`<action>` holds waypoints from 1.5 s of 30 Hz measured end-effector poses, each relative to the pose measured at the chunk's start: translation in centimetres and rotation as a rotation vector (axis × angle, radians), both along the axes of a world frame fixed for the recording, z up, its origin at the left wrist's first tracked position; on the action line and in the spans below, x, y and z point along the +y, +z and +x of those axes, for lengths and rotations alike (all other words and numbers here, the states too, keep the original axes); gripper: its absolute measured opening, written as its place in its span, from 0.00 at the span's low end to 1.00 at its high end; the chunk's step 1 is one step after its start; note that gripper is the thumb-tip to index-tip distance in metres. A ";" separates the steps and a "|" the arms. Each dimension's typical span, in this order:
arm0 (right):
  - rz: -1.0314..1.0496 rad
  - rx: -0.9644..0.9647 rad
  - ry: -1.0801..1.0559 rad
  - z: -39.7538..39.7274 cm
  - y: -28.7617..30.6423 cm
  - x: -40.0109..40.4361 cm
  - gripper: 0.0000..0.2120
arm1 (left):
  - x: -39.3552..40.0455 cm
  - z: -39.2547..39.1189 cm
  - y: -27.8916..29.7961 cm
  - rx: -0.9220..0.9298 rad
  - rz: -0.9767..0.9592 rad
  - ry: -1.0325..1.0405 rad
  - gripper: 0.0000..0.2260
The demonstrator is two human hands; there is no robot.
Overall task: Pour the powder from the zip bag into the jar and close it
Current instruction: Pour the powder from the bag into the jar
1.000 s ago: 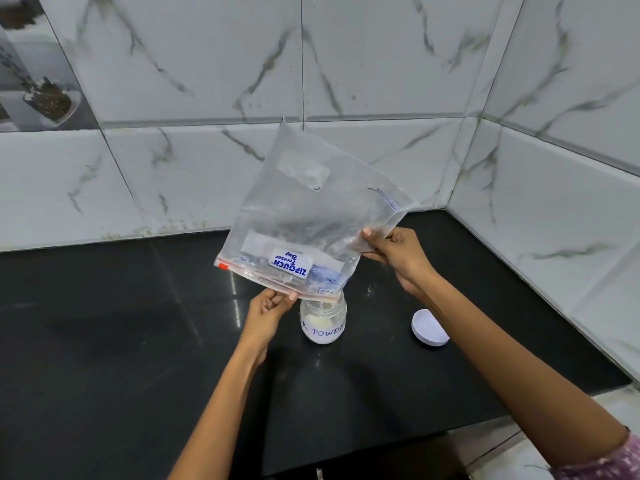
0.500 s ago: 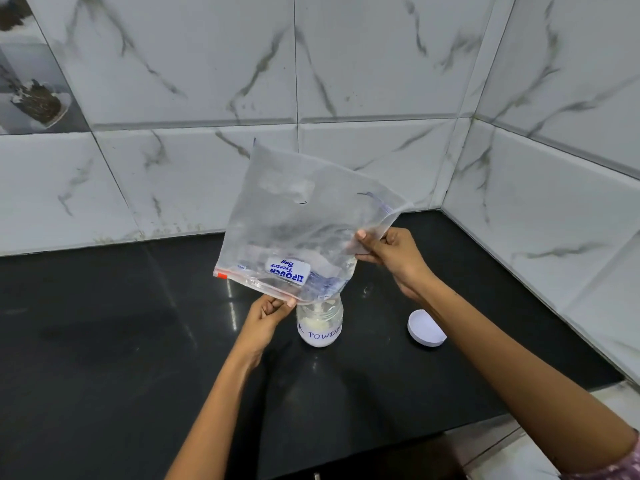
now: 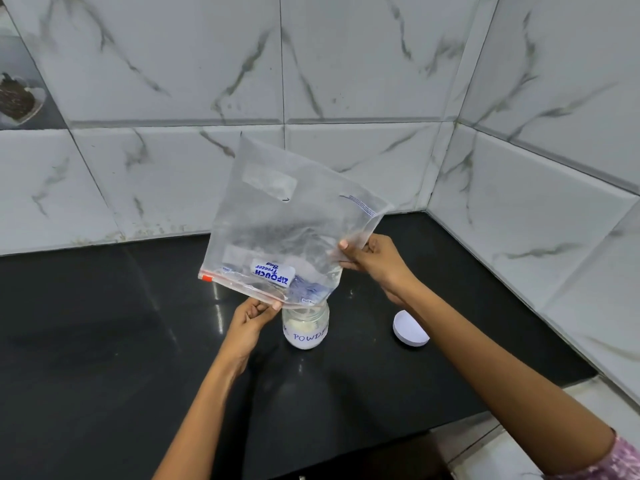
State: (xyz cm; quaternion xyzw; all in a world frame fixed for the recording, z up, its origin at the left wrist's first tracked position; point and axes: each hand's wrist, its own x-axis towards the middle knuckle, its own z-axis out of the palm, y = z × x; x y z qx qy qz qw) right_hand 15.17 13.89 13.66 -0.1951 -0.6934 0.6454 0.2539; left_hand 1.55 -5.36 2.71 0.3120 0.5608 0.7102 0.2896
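With our left hand (image 3: pixel 250 318) pinching the zip bag (image 3: pixel 287 230) at its mouth and our right hand (image 3: pixel 375 259) gripping its side, we judged pouring nearly complete: the jar (image 3: pixel 305 325) held powder, its lid (image 3: pixel 410 329) unfitted alongside.

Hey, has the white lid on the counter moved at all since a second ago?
No. The white lid lies flat on the black counter, right of the jar, same gap as before.
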 end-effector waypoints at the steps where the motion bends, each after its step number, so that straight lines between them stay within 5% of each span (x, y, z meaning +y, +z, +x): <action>1: 0.005 0.001 -0.004 0.0 0.1 0.1 0.14 | 0.1 0.0 0.0 0.002 -0.001 0.001 0.13; 11: 0.117 -0.014 -0.081 -0.2 -0.2 0.1 0.02 | 0.0 0.3 0.7 -0.010 0.040 0.017 0.15; 18: 0.321 -0.055 -0.124 -0.1 0.1 0.1 0.04 | -0.4 0.4 0.7 -0.002 0.025 0.017 0.11; 25: 0.360 -0.029 -0.205 -0.2 0.2 0.3 0.02 | -0.3 0.3 0.8 0.005 0.009 0.047 0.12; 37: 0.378 0.000 -0.180 0.6 -0.4 -0.3 0.12 | -0.1 0.2 0.8 0.004 -0.026 0.097 0.12; 45: 0.395 -0.006 -0.140 0.4 0.1 -1.0 0.01 | 0.1 0.2 0.7 -0.031 -0.016 0.143 0.10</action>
